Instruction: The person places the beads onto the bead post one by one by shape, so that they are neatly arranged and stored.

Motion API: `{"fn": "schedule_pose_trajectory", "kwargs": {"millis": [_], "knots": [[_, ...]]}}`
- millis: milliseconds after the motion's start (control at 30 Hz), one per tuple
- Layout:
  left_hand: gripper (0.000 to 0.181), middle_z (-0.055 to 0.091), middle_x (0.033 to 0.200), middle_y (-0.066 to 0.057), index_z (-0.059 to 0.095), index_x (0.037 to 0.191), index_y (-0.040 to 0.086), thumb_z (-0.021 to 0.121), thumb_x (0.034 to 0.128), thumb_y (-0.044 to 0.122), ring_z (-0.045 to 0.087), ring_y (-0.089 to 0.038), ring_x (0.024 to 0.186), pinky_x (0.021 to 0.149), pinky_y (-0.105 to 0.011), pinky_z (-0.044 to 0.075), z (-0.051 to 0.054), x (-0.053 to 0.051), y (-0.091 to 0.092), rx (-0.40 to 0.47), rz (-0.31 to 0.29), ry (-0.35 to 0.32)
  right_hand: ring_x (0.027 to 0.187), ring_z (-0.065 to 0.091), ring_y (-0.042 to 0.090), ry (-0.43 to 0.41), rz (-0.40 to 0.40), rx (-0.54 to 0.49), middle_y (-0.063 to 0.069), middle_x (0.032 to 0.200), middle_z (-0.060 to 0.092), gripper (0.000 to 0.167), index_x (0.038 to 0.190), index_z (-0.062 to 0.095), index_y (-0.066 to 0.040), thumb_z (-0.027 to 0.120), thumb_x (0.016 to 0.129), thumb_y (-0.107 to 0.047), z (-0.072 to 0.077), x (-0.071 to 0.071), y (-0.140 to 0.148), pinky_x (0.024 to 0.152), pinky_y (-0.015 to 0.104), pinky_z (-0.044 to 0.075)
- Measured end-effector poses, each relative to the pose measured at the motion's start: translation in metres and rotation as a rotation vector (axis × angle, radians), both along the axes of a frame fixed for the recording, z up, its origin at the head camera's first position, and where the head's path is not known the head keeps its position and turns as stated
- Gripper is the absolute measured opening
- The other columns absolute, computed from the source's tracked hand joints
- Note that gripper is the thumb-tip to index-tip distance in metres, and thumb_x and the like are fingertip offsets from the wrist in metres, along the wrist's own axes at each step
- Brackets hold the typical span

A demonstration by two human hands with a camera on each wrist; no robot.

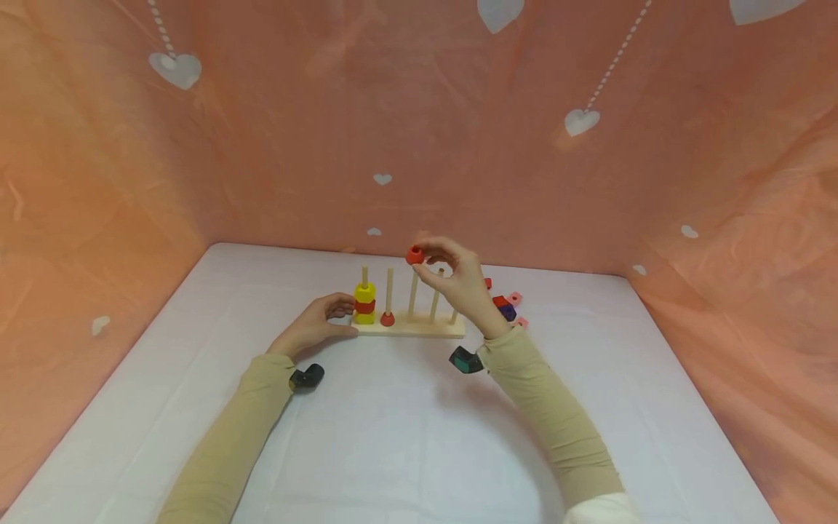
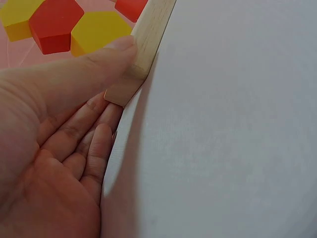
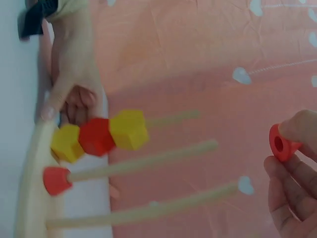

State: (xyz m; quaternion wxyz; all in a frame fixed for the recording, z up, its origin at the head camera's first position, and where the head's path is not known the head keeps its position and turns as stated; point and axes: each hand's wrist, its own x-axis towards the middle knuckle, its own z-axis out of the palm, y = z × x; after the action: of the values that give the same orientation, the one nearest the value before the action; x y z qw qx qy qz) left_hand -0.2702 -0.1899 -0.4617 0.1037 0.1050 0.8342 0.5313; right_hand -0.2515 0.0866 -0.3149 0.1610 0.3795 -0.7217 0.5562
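A wooden stacking base (image 1: 409,331) with several upright pegs stands on the white table. My left hand (image 1: 317,320) grips its left end, the thumb on the front edge and the fingers behind. On the leftmost peg sit a yellow bead (image 1: 364,293), a red bead (image 3: 97,137) and another yellow bead (image 3: 68,143) at the bottom. A red tapered bead (image 1: 388,319) lies at the foot of the second peg. Between thumb and fingers, my right hand (image 1: 461,280) pinches a red tapered bead (image 1: 414,256), its hole visible, held above and apart from the third peg.
Right of the base, partly behind my right wrist, lie loose red, purple (image 1: 507,313) and pink beads (image 1: 515,298). A peach curtain (image 1: 419,145) with white hearts closes off the table (image 1: 366,437) at the back and sides.
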Motion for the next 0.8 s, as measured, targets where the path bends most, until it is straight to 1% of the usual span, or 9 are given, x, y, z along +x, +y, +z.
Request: {"fn": "schedule_pose_trajectory", "kwargs": {"millis": [100, 167, 233, 333, 433, 567, 633, 800], "knots": [[0.064, 0.054, 0.130, -0.009, 0.050, 0.132, 0.011, 0.081, 0.0775, 0.022, 0.047, -0.029, 0.121, 0.107, -0.048, 0.034, 0.000, -0.001, 0.000, 0.002, -0.007, -0.002, 0.094, 0.061, 0.031, -0.013, 0.012, 0.004, 0.024, 0.105, 0.063, 0.031, 0.111, 0.060, 0.012, 0.068, 0.081, 0.011, -0.005, 0.003, -0.008, 0.081, 0.053, 0.050], [0.063, 0.054, 0.130, -0.010, 0.050, 0.132, 0.010, 0.081, 0.0779, 0.022, 0.047, -0.030, 0.121, 0.106, -0.048, 0.034, 0.001, -0.001, 0.000, -0.003, -0.008, 0.007, 0.095, 0.060, 0.031, -0.013, 0.019, 0.000, 0.024, 0.106, 0.063, 0.031, 0.111, 0.060, 0.012, 0.068, 0.081, 0.011, -0.009, 0.004, -0.013, 0.084, 0.053, 0.050], [0.063, 0.054, 0.130, -0.010, 0.050, 0.132, 0.009, 0.080, 0.0783, 0.021, 0.047, -0.030, 0.121, 0.106, -0.049, 0.034, 0.002, -0.001, 0.000, -0.009, -0.010, 0.013, 0.095, 0.060, 0.031, 0.006, 0.016, 0.001, 0.024, 0.105, 0.063, 0.031, 0.111, 0.061, 0.012, 0.068, 0.081, 0.011, -0.012, 0.003, -0.019, 0.085, 0.053, 0.049], [0.063, 0.054, 0.130, -0.011, 0.050, 0.132, 0.009, 0.080, 0.0788, 0.020, 0.047, -0.030, 0.121, 0.106, -0.049, 0.034, 0.003, -0.002, -0.001, -0.021, -0.011, 0.019, 0.096, 0.059, 0.029, 0.043, -0.020, 0.026, 0.021, 0.105, 0.064, 0.030, 0.111, 0.062, 0.009, 0.069, 0.081, 0.009, -0.016, 0.003, -0.026, 0.088, 0.048, 0.048], [0.063, 0.054, 0.131, -0.010, 0.050, 0.133, 0.010, 0.080, 0.0787, 0.022, 0.047, -0.030, 0.121, 0.106, -0.050, 0.034, 0.002, -0.002, -0.001, -0.028, -0.005, 0.014, 0.098, 0.059, 0.029, 0.059, -0.055, 0.048, 0.020, 0.104, 0.065, 0.030, 0.110, 0.063, 0.007, 0.070, 0.081, 0.007, -0.021, 0.003, -0.032, 0.089, 0.045, 0.048], [0.063, 0.054, 0.131, -0.009, 0.050, 0.132, 0.011, 0.081, 0.0783, 0.023, 0.047, -0.030, 0.122, 0.106, -0.050, 0.034, 0.001, -0.002, -0.001, -0.025, -0.002, 0.006, 0.097, 0.059, 0.032, 0.038, -0.063, 0.036, 0.022, 0.105, 0.064, 0.029, 0.109, 0.062, 0.010, 0.069, 0.081, 0.009, -0.026, 0.001, -0.039, 0.090, 0.046, 0.048], [0.063, 0.055, 0.130, -0.009, 0.050, 0.132, 0.011, 0.081, 0.0782, 0.022, 0.047, -0.030, 0.122, 0.106, -0.050, 0.034, 0.001, -0.002, -0.001, -0.025, -0.003, 0.006, 0.096, 0.060, 0.034, 0.017, -0.055, 0.016, 0.024, 0.105, 0.063, 0.029, 0.109, 0.060, 0.012, 0.069, 0.081, 0.010, -0.028, -0.001, -0.041, 0.088, 0.048, 0.050], [0.063, 0.055, 0.130, -0.009, 0.050, 0.132, 0.011, 0.081, 0.0781, 0.022, 0.047, -0.030, 0.122, 0.107, -0.049, 0.034, 0.001, -0.003, -0.001, -0.029, -0.006, 0.014, 0.092, 0.062, 0.038, -0.054, -0.050, -0.033, 0.026, 0.103, 0.063, 0.030, 0.111, 0.058, 0.012, 0.067, 0.082, 0.011, -0.033, -0.005, -0.044, 0.082, 0.052, 0.052]]}}
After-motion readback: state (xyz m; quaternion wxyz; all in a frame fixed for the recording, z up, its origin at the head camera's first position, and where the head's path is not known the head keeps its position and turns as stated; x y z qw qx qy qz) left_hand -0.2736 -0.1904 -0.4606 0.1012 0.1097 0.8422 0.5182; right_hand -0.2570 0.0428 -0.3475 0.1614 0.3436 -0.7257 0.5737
